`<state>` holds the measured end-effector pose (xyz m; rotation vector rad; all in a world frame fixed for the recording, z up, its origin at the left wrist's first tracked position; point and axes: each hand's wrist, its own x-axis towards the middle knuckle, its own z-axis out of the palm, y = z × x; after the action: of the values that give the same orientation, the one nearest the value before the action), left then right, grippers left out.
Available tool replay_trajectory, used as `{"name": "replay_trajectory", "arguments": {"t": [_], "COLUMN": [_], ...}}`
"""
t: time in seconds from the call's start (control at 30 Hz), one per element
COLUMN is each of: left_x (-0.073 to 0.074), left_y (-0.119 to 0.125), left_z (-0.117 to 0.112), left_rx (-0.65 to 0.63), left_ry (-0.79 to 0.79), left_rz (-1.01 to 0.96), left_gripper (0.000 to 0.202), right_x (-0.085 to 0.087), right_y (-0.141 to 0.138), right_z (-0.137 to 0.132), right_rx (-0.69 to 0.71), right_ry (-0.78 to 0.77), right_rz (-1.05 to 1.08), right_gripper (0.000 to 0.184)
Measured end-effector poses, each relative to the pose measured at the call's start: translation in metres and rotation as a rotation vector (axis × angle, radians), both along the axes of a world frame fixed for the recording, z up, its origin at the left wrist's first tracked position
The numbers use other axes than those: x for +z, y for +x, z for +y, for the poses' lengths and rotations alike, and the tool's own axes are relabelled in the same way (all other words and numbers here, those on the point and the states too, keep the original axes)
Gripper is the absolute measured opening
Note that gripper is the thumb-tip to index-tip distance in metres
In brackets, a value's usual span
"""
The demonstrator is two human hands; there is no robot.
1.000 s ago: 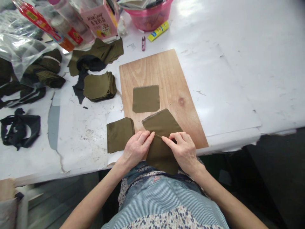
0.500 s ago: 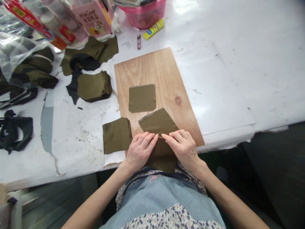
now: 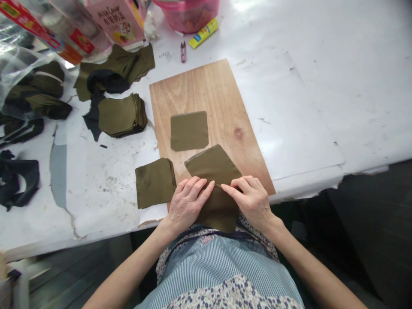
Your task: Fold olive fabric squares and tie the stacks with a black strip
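An olive-green fabric piece (image 3: 215, 165) lies across the near part of a wooden board (image 3: 222, 94), its lower part hanging over the table edge toward my apron. My left hand (image 3: 189, 199) pinches a narrow fold in it with thumb and fingertips. From the other side my right hand (image 3: 252, 197) pinches the same fold, its fingertips close to those of the left. Farther up the board a flat olive fabric square (image 3: 189, 131) lies by itself. A stack of olive pieces (image 3: 154, 183) sits beside my left hand, partly over the board's left edge.
Left of the board are another fabric stack (image 3: 120, 115), crumpled olive and black cloth (image 3: 128, 64) and a plastic bag (image 3: 19, 81). Small pink thread snips (image 3: 183, 52), a yellow tube (image 3: 203, 33) and a pink basket (image 3: 189, 16) stand or lie beyond it. White paper (image 3: 305, 107) covers the table.
The view has shifted slightly, so the table things appear a little farther left and up. Both hands keep their pinch on the fold, with their fingertips nearly in the same place.
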<state>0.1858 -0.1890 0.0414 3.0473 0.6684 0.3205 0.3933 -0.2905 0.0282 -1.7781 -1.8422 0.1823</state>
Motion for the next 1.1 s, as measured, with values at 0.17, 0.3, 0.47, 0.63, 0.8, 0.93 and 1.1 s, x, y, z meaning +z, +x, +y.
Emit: {"name": "replay_trajectory", "arguments": {"t": [0.17, 0.3, 0.47, 0.63, 0.8, 0.93, 1.1], "left_x": [0.004, 0.007, 0.009, 0.009, 0.013, 0.018, 0.02], "left_y": [0.004, 0.006, 0.007, 0.009, 0.011, 0.014, 0.021], "left_z": [0.001, 0.003, 0.002, 0.004, 0.007, 0.007, 0.005], "left_rx": [-0.107, -0.128, -0.127, -0.18, -0.222, -0.219, -0.236], "left_ry": [0.044, 0.015, 0.029, 0.019, -0.035, -0.039, -0.006], "left_rz": [0.046, 0.098, 0.148, 0.129, 0.173, 0.21, 0.157], "left_gripper": [0.039, 0.042, 0.046, 0.042, 0.043, 0.046, 0.041], "right_x": [0.003, 0.005, 0.005, 0.007, 0.006, 0.005, 0.007], "right_y": [-0.003, -0.001, 0.009, 0.013, 0.01, 0.008, 0.007], "right_z": [0.0, -0.001, -0.007, -0.011, -0.014, -0.015, -0.014], "right_rx": [0.0, 0.002, 0.035, 0.022, 0.007, 0.0, -0.014], "right_ry": [-0.013, -0.021, -0.007, 0.006, -0.027, -0.016, 0.0], "right_rz": [-0.021, -0.013, 0.037, 0.032, 0.033, 0.034, 0.02], "right_gripper": [0.025, 0.026, 0.025, 0.024, 0.023, 0.023, 0.023]}}
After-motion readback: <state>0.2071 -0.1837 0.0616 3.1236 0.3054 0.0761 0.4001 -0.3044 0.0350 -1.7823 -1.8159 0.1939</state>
